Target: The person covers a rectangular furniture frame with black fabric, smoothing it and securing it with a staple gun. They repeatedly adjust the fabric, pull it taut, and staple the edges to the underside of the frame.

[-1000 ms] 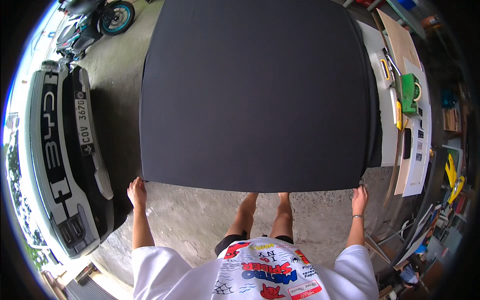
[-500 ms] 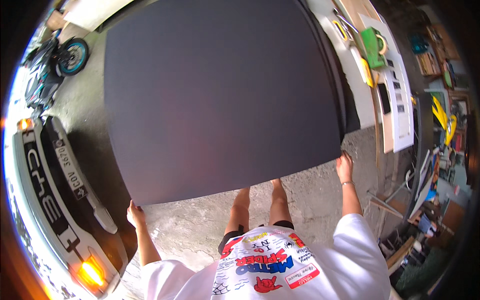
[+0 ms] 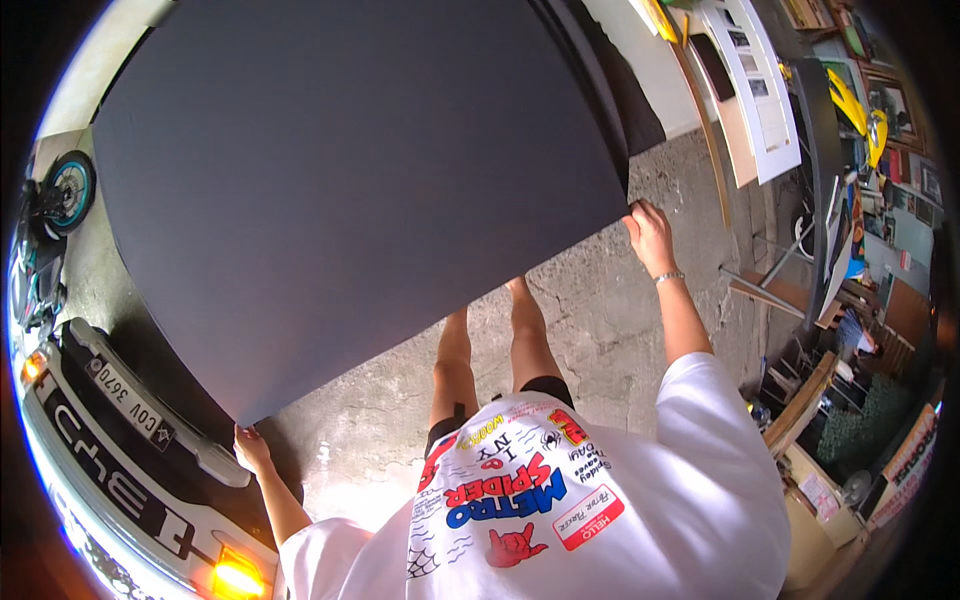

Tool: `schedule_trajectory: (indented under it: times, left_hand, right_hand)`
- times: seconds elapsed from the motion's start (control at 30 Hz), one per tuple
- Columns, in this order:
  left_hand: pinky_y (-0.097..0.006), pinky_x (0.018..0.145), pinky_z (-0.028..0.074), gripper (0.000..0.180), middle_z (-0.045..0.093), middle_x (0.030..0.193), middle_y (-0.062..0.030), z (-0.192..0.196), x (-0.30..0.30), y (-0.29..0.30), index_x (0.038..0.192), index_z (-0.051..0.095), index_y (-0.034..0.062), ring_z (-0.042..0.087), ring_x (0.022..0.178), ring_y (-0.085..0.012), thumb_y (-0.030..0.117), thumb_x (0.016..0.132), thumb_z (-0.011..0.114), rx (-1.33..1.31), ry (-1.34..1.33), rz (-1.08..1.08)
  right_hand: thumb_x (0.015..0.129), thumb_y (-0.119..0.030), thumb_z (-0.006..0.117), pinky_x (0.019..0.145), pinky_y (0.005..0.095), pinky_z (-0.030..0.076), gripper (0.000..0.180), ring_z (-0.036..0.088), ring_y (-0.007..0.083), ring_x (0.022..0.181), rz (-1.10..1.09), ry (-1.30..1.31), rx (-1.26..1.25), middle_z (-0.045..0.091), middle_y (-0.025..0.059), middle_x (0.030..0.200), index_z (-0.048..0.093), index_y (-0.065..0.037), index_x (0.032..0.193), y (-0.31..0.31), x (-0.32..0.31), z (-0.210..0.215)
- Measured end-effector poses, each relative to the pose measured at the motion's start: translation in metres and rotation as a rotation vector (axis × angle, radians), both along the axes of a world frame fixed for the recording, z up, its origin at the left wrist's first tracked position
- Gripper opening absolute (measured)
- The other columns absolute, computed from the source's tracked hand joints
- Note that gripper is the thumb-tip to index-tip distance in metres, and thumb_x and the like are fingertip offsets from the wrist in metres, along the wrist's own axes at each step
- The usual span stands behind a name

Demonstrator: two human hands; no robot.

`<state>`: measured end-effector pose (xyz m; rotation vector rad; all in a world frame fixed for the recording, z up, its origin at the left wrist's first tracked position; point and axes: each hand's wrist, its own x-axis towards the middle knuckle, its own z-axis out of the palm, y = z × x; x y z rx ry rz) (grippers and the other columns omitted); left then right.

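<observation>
I hold a very large flat black board out in front of me, tilted so its right side is higher. My left hand grips its lower left corner, close to the front of a parked car. My right hand grips its right corner at the near edge. The board fills most of the view and hides what lies beyond it. Below it I see my white printed shirt and bare legs on the concrete floor.
A car's front end with a lit amber lamp stands at the lower left. A motorcycle is parked at the far left. Leaning boards and panels line the right, with cluttered shelves and furniture beyond.
The board has swung counter-clockwise and to the left: my right hand rose and moved inward, my left hand dropped toward the car. My view turned left, bringing the car's lamp closer.
</observation>
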<state>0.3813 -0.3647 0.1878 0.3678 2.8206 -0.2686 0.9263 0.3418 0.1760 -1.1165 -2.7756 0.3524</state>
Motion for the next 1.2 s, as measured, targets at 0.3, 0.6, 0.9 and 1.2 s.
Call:
schedule_trajectory:
  times: [0.3, 0.6, 0.9, 1.2]
  left_hand:
    - [-0.051, 0.069, 0.05, 0.023, 0.071, 0.086, -0.0128, 0.011, 0.0, 0.003, 0.106, 0.064, 0.0116, 0.068, 0.084, -0.0376, 0.029, 0.094, 0.056, -0.092, -0.028, 0.037]
    - [-0.053, 0.073, 0.052, 0.026, 0.071, 0.093, -0.0189, -0.016, -0.005, 0.006, 0.107, 0.068, 0.0114, 0.067, 0.09, -0.041, 0.02, 0.083, 0.066, -0.129, 0.082, -0.014]
    - [-0.052, 0.076, 0.053, 0.036, 0.071, 0.097, -0.0172, -0.036, 0.006, 0.002, 0.113, 0.068, 0.0146, 0.067, 0.093, -0.0414, 0.031, 0.08, 0.07, -0.056, 0.206, 0.101]
    - [-0.049, 0.083, 0.053, 0.046, 0.071, 0.107, -0.0156, -0.03, 0.009, -0.004, 0.121, 0.065, 0.009, 0.067, 0.099, -0.0382, 0.032, 0.082, 0.072, -0.011, 0.168, 0.169]
  right_hand:
    - [0.087, -0.011, 0.068, 0.07, 0.0437, 0.046, 0.014, 0.06, 0.0366, 0.082, 0.04, 0.041, 0.009, 0.061, 0.0121, 0.089, 0.057, -0.004, 0.092, 0.006, 0.005, -0.007]
    - [0.084, -0.003, 0.059, 0.078, 0.0487, 0.049, 0.015, 0.06, 0.0416, 0.088, 0.007, 0.024, -0.007, 0.062, 0.0176, 0.095, 0.061, 0.0, 0.099, 0.01, 0.001, -0.027]
    - [0.089, -0.006, 0.056, 0.079, 0.0477, 0.05, 0.018, 0.061, 0.042, 0.091, 0.032, 0.061, -0.023, 0.065, 0.0186, 0.101, 0.063, 0.0, 0.105, 0.013, -0.003, -0.029]
    - [0.079, 0.002, 0.061, 0.082, 0.0468, 0.048, 0.019, 0.059, 0.0403, 0.09, 0.085, 0.086, -0.054, 0.062, 0.0183, 0.094, 0.061, 0.0, 0.098, 0.017, -0.007, -0.03]
